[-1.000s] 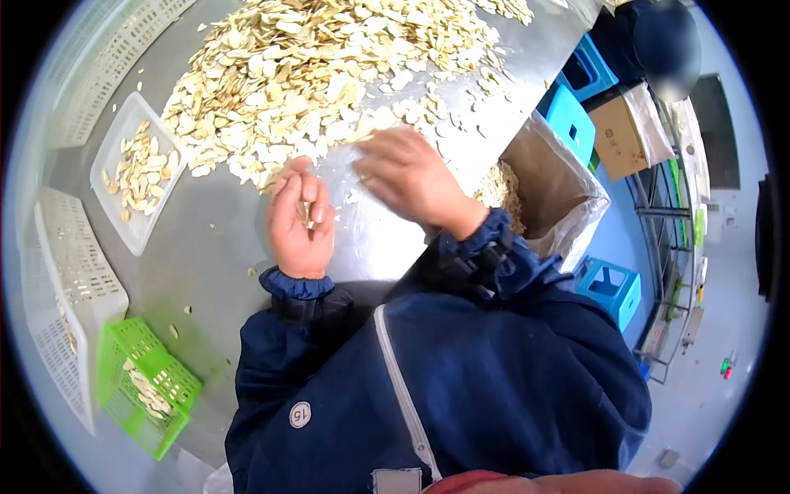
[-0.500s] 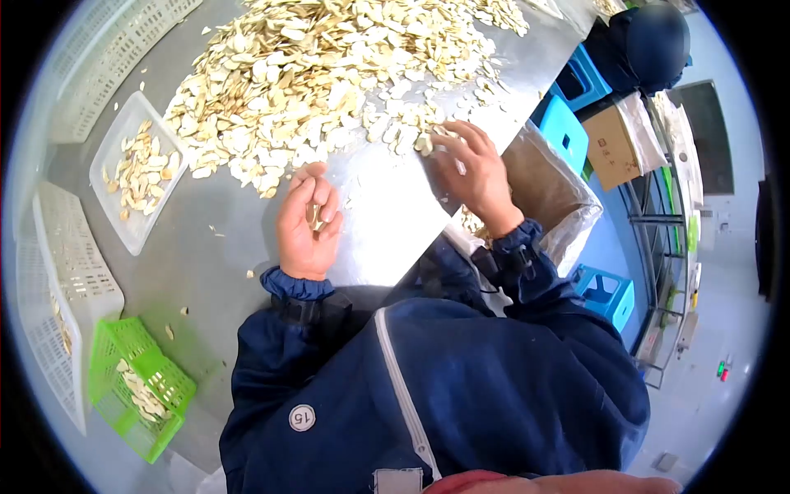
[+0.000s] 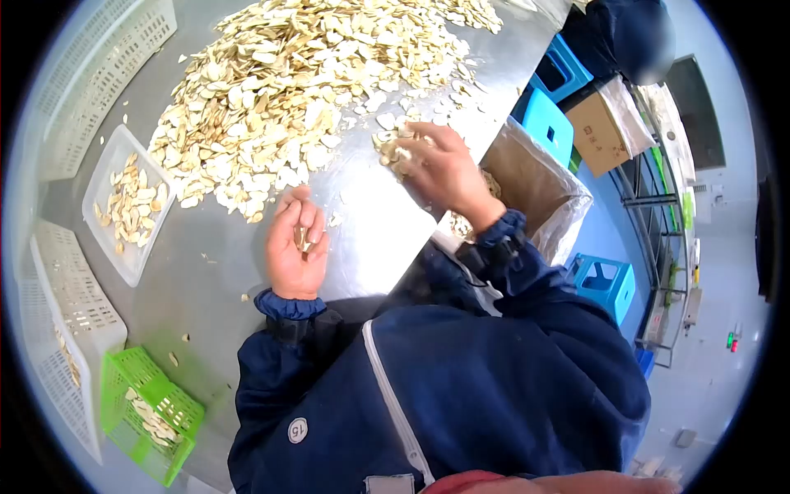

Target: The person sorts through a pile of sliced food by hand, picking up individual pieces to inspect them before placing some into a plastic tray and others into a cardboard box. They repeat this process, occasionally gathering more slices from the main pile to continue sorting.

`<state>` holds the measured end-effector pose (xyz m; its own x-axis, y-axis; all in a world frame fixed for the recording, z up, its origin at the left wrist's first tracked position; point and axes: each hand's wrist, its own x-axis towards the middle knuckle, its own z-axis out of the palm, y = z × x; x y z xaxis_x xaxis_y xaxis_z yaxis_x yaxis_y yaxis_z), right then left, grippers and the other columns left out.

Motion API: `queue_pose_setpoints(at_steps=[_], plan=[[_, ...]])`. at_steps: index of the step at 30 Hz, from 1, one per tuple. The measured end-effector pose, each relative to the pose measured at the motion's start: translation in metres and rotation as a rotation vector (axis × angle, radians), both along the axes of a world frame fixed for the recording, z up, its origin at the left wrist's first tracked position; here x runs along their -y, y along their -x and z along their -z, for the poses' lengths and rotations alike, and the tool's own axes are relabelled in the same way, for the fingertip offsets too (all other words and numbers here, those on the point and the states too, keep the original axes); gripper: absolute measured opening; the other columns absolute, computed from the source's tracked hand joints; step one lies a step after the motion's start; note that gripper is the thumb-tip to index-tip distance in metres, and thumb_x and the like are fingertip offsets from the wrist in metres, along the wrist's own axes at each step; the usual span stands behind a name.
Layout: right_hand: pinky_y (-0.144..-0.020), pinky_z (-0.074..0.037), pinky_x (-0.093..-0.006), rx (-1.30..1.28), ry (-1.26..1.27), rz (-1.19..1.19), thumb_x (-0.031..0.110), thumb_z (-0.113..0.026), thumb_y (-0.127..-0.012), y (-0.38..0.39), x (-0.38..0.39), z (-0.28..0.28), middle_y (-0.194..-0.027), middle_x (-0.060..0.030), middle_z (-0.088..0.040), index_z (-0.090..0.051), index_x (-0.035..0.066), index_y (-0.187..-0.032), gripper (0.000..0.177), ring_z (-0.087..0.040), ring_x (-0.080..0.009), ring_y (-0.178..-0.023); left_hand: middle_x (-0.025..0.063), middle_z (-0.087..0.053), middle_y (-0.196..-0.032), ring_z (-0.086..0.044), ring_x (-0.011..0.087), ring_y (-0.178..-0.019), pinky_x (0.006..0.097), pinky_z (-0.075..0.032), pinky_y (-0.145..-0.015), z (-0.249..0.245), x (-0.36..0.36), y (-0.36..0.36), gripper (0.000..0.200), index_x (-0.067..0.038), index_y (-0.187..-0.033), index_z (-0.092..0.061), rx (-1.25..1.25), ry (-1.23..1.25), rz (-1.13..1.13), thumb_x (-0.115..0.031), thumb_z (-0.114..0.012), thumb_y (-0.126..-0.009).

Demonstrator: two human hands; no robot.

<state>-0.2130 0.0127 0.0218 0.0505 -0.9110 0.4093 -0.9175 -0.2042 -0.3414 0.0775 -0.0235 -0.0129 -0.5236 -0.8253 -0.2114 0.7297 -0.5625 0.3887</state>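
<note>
Flat, cream-to-tan slices [image 3: 271, 99] heap on the metal bench [image 3: 222, 288], cut off at the view's top. The left hand [image 3: 296, 247] curls around a pale slice [image 3: 303, 240]; the right hand [image 3: 444, 171] reaches over loose slices, too blurred to tell any pinch. Metal shows between them; the bench's edge passes under the right hand, beside a lined bin [image 3: 539, 181]
</note>
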Motion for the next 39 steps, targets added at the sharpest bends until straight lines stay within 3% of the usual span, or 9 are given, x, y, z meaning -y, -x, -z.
queue_pose_setpoints(at_steps=[3, 8, 11, 18, 22, 23, 28, 31, 39], plan=[[-0.093, -0.057, -0.0429, 0.059, 0.005, 0.238, 0.024, -0.071, -0.099, 0.032, -0.009, -0.007, -0.116, -0.0145, -0.076, -0.08, 0.011, -0.113, 0.021, -0.071, -0.0366, -0.108, -0.0024, -0.05, -0.087, -0.046, 0.0078, -0.07, 0.0197, -0.035, -0.044, 0.002, 0.0, 0.0, 0.022, -0.006, -0.129, -0.058, -0.019, 0.003, 0.019, -0.013, -0.05, -0.11], [-0.081, -0.057, -0.0434, 0.077, -0.06, 0.232, 0.022, -0.069, -0.099, 0.022, 0.022, -0.017, -0.097, -0.0106, -0.073, -0.079, 0.013, -0.111, 0.018, -0.071, -0.033, -0.094, -0.0024, -0.049, -0.087, -0.046, 0.0082, -0.071, 0.0203, -0.034, -0.044, 0.001, 0.0, -0.001, 0.022, -0.006, -0.129, -0.058, -0.009, -0.005, 0.03, -0.013, -0.049, -0.11], [-0.079, -0.058, -0.0445, -0.116, -0.007, 0.132, 0.025, -0.07, -0.098, 0.018, 0.038, -0.002, -0.097, -0.0101, -0.073, -0.079, 0.014, -0.108, 0.017, -0.071, -0.0341, -0.092, -0.0023, -0.049, -0.088, -0.046, 0.0085, -0.071, 0.0206, -0.034, -0.044, 0.002, 0.0, -0.002, 0.022, -0.005, -0.129, -0.058, -0.01, -0.028, 0.03, -0.013, -0.049, -0.11], [-0.078, -0.057, -0.0372, 0.215, -0.267, 0.196, 0.022, -0.076, -0.095, 0.019, 0.03, -0.017, -0.097, -0.0134, -0.077, -0.076, 0.008, -0.109, 0.02, -0.074, -0.0286, -0.086, -0.0025, -0.049, -0.085, -0.046, 0.0074, -0.069, 0.0198, -0.034, -0.047, 0.008, 0.002, 0.002, 0.024, -0.004, -0.13, -0.058, -0.019, -0.025, 0.072, -0.014, -0.052, -0.109], [-0.08, -0.058, -0.0378, 0.137, -0.266, 0.2, 0.019, -0.069, -0.101, 0.012, 0.046, -0.031, -0.1, -0.018, -0.078, -0.072, 0.002, -0.114, 0.021, -0.077, -0.0318, -0.093, -0.003, -0.05, -0.081, -0.046, 0.0055, -0.066, 0.0192, -0.032, -0.046, 0.005, -0.002, -0.001, 0.024, -0.001, -0.128, -0.058, 0.11, 0.152, 0.084, -0.015, -0.055, -0.108], [-0.078, -0.058, -0.0377, 0.336, -0.319, 0.131, 0.017, -0.068, -0.101, 0.002, 0.052, -0.033, -0.098, -0.0183, -0.079, -0.071, 0.001, -0.114, 0.021, -0.078, -0.0321, -0.087, -0.0028, -0.051, -0.081, -0.046, 0.0051, -0.066, 0.019, -0.032, -0.046, 0.001, -0.001, -0.001, 0.024, -0.001, -0.128, -0.059, 0.052, 0.114, 0.1, -0.014, -0.055, -0.108], [-0.075, -0.057, -0.0431, -0.033, -0.522, -0.242, 0.018, -0.066, -0.1, -0.061, 0.09, -0.076, -0.091, -0.0187, -0.077, -0.073, 0.001, -0.109, 0.02, -0.075, -0.0367, -0.083, -0.0013, -0.053, -0.082, -0.045, 0.0056, -0.064, 0.0197, -0.031, -0.048, -0.002, -0.001, 0.003, 0.022, 0.0, -0.124, -0.061, -0.024, 0.033, 0.136, -0.011, -0.053, -0.106], [-0.076, -0.057, -0.0456, -0.044, -0.068, -0.179, 0.019, -0.066, -0.099, -0.071, 0.122, -0.073, -0.095, -0.018, -0.077, -0.075, 0.004, -0.109, 0.02, -0.073, -0.0403, -0.084, -0.002, -0.051, -0.081, -0.044, 0.0045, -0.065, 0.0187, -0.031, -0.048, -0.001, -0.002, 0.005, 0.023, 0.0, -0.125, -0.059, 0.126, 0.126, 0.119, -0.011, -0.053, -0.106], [-0.075, -0.058, -0.0417, -0.056, -0.31, 0.047, 0.022, -0.07, -0.096, -0.002, 0.071, -0.056, -0.092, -0.0143, -0.078, -0.08, 0.009, -0.104, 0.019, -0.075, -0.0353, -0.084, -0.0022, -0.049, -0.085, -0.046, 0.0057, -0.068, 0.0184, -0.032, -0.046, 0.002, -0.001, 0.007, 0.023, -0.001, -0.126, -0.058, 0.265, 0.122, 0.079, -0.016, -0.053, -0.109]])
